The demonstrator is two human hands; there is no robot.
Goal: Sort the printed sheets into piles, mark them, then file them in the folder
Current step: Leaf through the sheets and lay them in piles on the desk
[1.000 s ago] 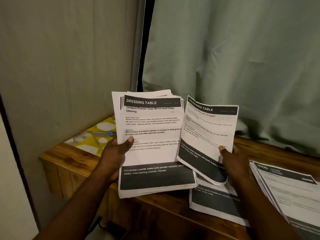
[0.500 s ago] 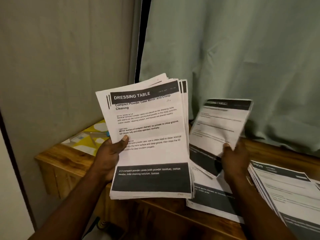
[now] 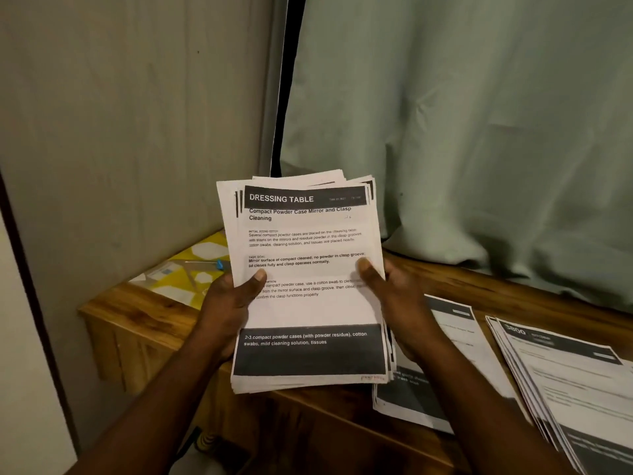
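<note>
I hold a thick stack of printed sheets (image 3: 308, 310) upright above the wooden table (image 3: 144, 313). Its top page is headed "DRESSING TABLE" with black bands at top and bottom. My left hand (image 3: 229, 303) grips the stack's left edge, thumb on the front page. My right hand (image 3: 394, 296) grips the right edge, thumb on the page as well. A pile of sheets (image 3: 455, 337) lies flat on the table just right of my right wrist. Another fanned pile (image 3: 565, 382) lies at the far right.
A yellow and white patterned folder (image 3: 178, 272) with a blue pen (image 3: 219, 265) on it lies at the table's back left corner. A green curtain (image 3: 479, 132) hangs behind the table and a plain wall (image 3: 120, 132) stands on the left.
My right hand put the single sheet down on the pile by my wrist and came back to grip the stack's right edge. The stack tilted back to level.
</note>
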